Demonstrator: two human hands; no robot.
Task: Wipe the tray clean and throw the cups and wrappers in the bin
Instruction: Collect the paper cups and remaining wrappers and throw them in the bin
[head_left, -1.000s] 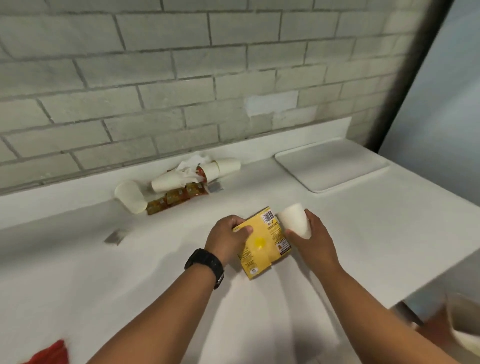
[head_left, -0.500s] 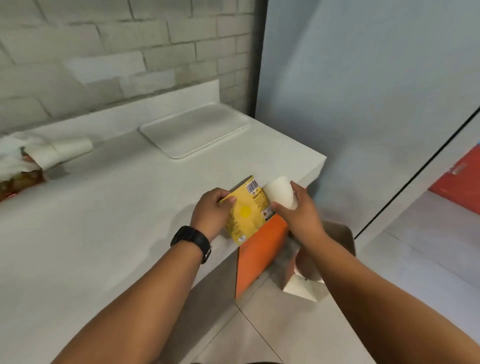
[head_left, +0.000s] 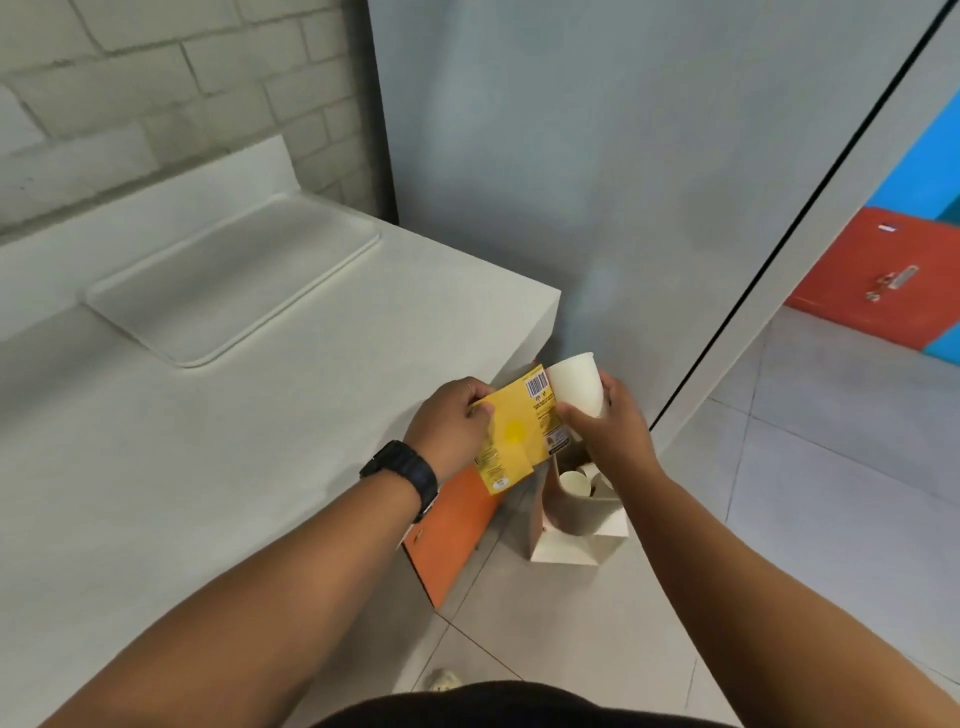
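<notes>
We hold both pieces of rubbish out past the corner of the surface (head_left: 260, 441), over the floor. Our left hand (head_left: 452, 421) pinches the yellow wrapper (head_left: 514, 431) by its left edge, thumb on top and fingers curled behind, so the flat packet juts to the right with its long axis running roughly from lower left to upper right. Our right hand (head_left: 610, 421) is wrapped round a white paper cup (head_left: 574, 384), which stands upside down in the grip, its closed base uppermost. Cup and wrapper touch at the wrapper's upper right corner.

The bin (head_left: 579, 525), an open cardboard box on the floor beside the orange panel (head_left: 452, 535), sits directly below and slightly nearer to us than the two hands. The right hand is the closer one to its opening; the cup hangs almost straight above it, while the wrapper overhangs the bin's left wall. At least one cup already lies inside (head_left: 574, 483), possibly more, though the hand and arm hide much of the interior.

So we judge that the next move is mostly a release, with the wrapper first needing a small shift to the right. The tray (head_left: 156, 332) rests back on the surface, well apart from us and bare.
</notes>
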